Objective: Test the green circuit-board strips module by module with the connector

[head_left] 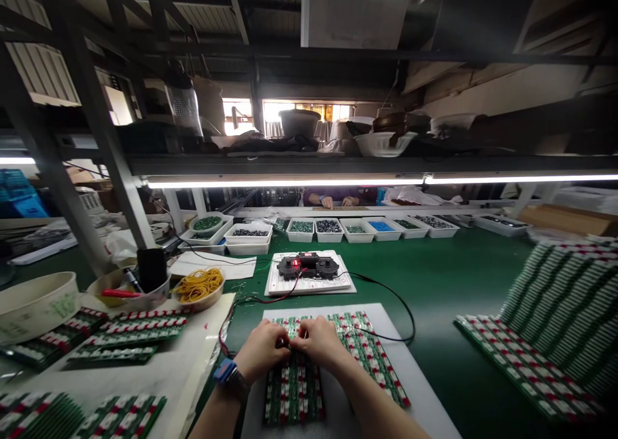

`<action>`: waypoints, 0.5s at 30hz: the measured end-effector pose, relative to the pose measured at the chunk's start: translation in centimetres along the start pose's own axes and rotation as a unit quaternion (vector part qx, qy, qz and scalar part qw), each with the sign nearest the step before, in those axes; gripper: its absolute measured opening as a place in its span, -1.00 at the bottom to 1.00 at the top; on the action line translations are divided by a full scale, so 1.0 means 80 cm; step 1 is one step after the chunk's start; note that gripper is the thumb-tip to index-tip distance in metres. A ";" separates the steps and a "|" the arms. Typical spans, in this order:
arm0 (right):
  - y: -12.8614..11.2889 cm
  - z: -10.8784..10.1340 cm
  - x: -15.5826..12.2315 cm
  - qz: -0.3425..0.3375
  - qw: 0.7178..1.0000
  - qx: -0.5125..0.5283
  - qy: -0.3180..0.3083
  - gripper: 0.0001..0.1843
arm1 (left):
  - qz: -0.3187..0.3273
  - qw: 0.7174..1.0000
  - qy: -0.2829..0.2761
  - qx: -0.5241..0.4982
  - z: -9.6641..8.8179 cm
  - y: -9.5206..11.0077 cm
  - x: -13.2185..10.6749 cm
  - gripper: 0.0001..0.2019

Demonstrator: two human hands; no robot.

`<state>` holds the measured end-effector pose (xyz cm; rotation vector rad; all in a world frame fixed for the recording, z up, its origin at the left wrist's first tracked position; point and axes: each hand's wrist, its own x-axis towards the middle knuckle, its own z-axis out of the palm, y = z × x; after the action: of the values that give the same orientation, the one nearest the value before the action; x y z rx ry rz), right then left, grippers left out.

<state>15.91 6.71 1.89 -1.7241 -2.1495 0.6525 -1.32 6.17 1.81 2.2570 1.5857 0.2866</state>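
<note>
My left hand (263, 351) and my right hand (318, 341) rest side by side, knuckles up, on a green circuit board panel (294, 394) that lies on a white sheet (415, 387). Both have fingers curled down and pinched together at the panel's upper middle; what they pinch is hidden. A blue watch (226, 373) sits on my left wrist. A second panel (371, 355) lies to the right of my hands. Red and black wires (290, 294) run from the hands to a black tester (309, 266) on a white tray.
Stacks of green panels lie at the left (130, 336) and at the right (550, 336). A bowl of yellow rubber bands (199, 286), a black cup (151, 268) and white bins of parts (328, 228) stand behind. Another person's hands (338, 201) show across the green bench.
</note>
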 end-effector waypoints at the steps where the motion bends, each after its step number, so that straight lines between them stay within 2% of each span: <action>1: 0.001 0.001 0.000 -0.003 1.000 0.008 0.004 -0.72 | -0.001 1.000 0.001 0.001 0.000 0.000 0.000 -0.87; 8: 0.008 0.004 0.002 -0.010 1.000 0.014 0.016 -0.77 | -0.001 1.000 0.002 -0.006 0.001 -0.001 -0.001 -0.83; 15: 0.003 -0.008 0.005 -0.013 1.000 -0.008 -0.025 -0.78 | 0.003 1.000 0.015 -0.012 0.006 -0.007 0.001 -0.83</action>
<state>16.34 7.22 2.26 -1.7021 -2.2132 0.6784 -1.59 6.34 1.13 2.2495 1.5828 0.3403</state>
